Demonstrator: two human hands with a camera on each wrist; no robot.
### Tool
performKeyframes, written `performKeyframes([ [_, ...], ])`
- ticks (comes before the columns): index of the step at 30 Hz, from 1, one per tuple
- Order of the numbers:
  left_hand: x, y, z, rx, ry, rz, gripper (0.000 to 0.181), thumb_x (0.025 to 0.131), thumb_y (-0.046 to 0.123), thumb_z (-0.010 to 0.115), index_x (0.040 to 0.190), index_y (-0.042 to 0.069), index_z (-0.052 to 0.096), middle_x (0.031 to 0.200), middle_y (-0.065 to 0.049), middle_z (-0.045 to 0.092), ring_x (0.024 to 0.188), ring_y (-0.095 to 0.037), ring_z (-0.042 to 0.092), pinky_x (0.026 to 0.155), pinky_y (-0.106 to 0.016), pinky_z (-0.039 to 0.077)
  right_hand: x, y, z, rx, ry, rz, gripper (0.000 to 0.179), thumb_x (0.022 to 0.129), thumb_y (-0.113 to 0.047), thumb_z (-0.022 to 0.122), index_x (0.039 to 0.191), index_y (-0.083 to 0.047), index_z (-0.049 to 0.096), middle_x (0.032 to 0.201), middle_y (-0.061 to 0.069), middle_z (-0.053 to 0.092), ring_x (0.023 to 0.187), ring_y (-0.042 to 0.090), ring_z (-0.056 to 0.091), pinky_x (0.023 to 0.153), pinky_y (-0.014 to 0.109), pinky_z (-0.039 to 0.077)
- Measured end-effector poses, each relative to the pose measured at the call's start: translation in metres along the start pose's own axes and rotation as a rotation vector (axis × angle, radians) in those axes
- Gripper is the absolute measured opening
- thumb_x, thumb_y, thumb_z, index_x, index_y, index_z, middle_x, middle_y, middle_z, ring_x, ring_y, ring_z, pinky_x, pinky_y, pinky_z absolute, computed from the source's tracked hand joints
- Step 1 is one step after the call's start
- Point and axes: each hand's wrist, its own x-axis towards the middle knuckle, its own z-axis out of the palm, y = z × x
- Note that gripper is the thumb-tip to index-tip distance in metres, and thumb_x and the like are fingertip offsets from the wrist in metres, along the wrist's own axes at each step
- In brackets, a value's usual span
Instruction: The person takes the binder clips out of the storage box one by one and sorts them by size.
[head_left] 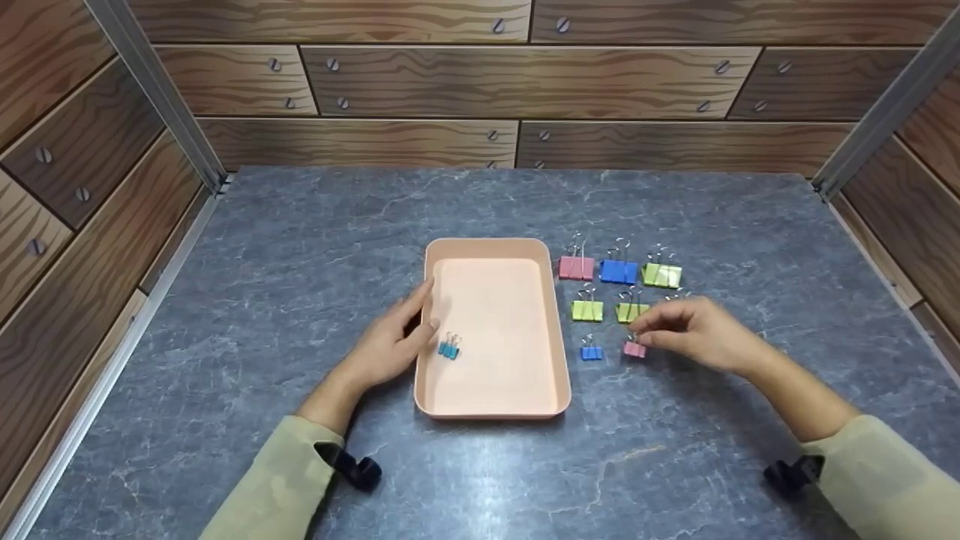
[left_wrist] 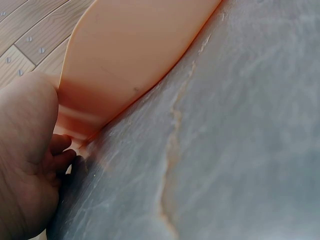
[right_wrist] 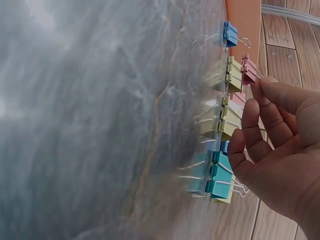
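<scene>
My right hand (head_left: 694,334) pinches the wire handles of a small pink binder clip (head_left: 634,349) between thumb and forefinger. In the right wrist view, the pink clip (right_wrist: 248,70) hangs from those fingertips, and the other fingers are loosely bent. A small blue binder clip (head_left: 591,352) stands just left of it. My left hand (head_left: 386,341) holds the left wall of a peach tray (head_left: 491,411), thumb over the rim and other fingers outside. Inside the tray, near that thumb, lies a small teal binder clip (head_left: 448,350).
Behind the pinched clip stand yellow-green clips (head_left: 587,310). A larger pink clip (head_left: 576,268), blue clip (head_left: 619,271) and yellow-green clip (head_left: 661,275) form the back row. A teal clip (right_wrist: 220,175) shows in the right wrist view. Wood-patterned walls (head_left: 420,82) enclose the grey marbled table (head_left: 300,225).
</scene>
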Motion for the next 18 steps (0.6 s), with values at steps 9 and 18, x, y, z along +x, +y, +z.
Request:
performKeyframes([
  [9,0.0005,-0.0007,0.0001,-0.011,-0.003,-0.002,0.068,0.108,0.032,0.059,0.169,0.018,0.033,0.162,-0.023,0.044,0.148,-0.04,0.043,0.123,-0.053,0.034,-0.0016,0.0042,-0.0011,-0.022,-0.022,0.048,0.016,0.096,-0.01,0.079,0.112,-0.007,0.082,0.11,0.007,0.079,0.097,0.01,0.071,0.083,0.021,0.057],
  [18,0.0004,0.0004,-0.0004,-0.02,-0.008,-0.001,0.067,0.108,0.032,0.059,0.168,0.018,0.033,0.163,-0.021,0.044,0.148,-0.036,0.044,0.122,-0.051,0.035,-0.0013,0.0077,-0.002,-0.013,-0.036,0.057,0.016,0.096,-0.009,0.078,0.112,-0.007,0.082,0.112,0.008,0.079,0.098,0.01,0.07,0.084,0.02,0.056],
])
